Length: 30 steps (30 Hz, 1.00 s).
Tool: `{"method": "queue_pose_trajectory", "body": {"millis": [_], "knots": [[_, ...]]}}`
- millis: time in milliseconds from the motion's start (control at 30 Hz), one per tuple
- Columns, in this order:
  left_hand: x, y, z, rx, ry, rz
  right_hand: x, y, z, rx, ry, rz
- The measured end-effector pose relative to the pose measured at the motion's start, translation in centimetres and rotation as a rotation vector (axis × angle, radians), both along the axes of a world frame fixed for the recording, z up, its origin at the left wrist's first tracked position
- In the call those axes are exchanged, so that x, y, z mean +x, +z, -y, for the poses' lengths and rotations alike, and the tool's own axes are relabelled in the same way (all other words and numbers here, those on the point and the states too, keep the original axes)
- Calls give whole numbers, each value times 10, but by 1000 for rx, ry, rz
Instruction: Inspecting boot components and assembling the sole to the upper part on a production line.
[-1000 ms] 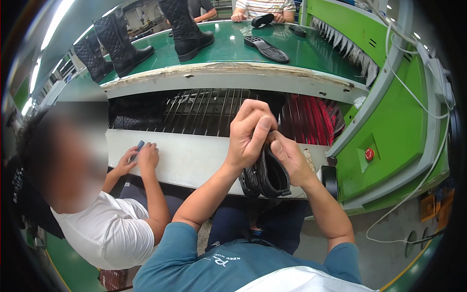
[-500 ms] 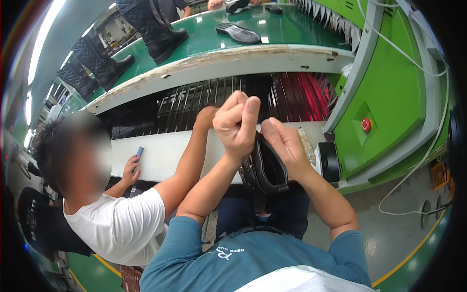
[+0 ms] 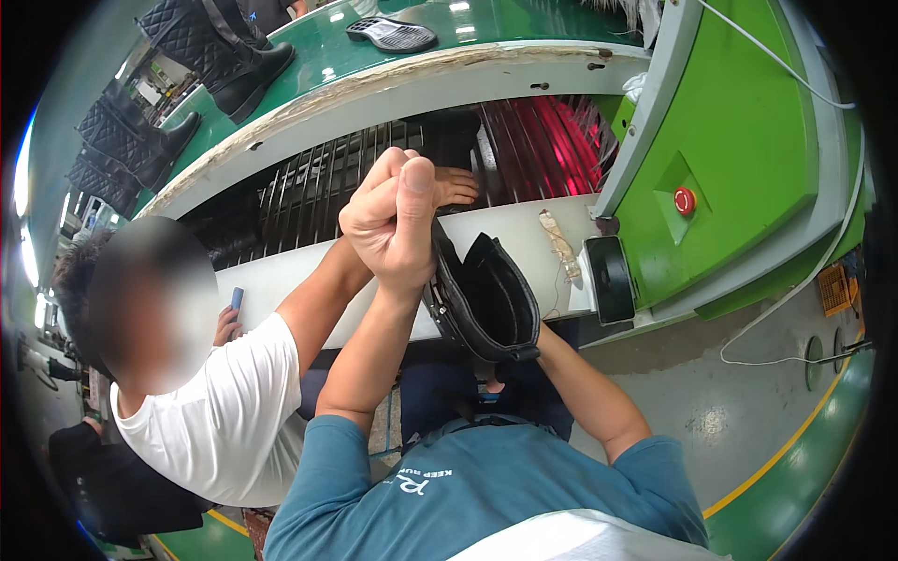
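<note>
A black boot (image 3: 488, 304) hangs in front of my body, its wide shaft opening facing up towards me and a buckled strap on its left side. My left hand (image 3: 393, 220) is closed on the upper edge of the shaft, thumb up. My right forearm (image 3: 594, 388) reaches behind the boot's right side; the hand itself is hidden there, so its fingers do not show. Just beyond my left hand, a co-worker's hand (image 3: 456, 186) lies flat near the rollers, and their other hand (image 3: 227, 325) holds a small blue object (image 3: 237, 298).
A white ledge (image 3: 374, 313) runs before a roller conveyor (image 3: 327, 187) with a red glow. On the green table (image 3: 323, 70) stand quilted black boots (image 3: 220, 56) and a sole (image 3: 393, 35). Right is a green machine (image 3: 730, 168) with a red button (image 3: 685, 200).
My left hand has moved left with the boot, whose opening shows wider. My right hand has left the shaft's top edge and gone behind the boot. The co-worker's hand has reached further right.
</note>
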State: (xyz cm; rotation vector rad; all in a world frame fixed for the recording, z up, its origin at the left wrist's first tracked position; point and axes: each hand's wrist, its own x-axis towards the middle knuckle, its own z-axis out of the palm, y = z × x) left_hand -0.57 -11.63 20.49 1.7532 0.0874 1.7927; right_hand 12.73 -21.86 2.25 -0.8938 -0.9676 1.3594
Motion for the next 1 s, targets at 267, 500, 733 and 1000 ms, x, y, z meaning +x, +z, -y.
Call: {"method": "queue_pose_trajectory", "body": {"millis": [267, 500, 733, 1000], "knots": [[49, 42, 10, 30, 10, -102, 28, 1, 11, 222, -301, -46], [110, 110, -72, -7, 35, -625, 52, -38, 12, 194, -595, 513], [220, 135, -162, 449, 280, -1071, 55, -33, 16, 180, -646, 536], [351, 115, -217, 696, 527, -1357, 51, -37, 11, 266, -695, 608]]}}
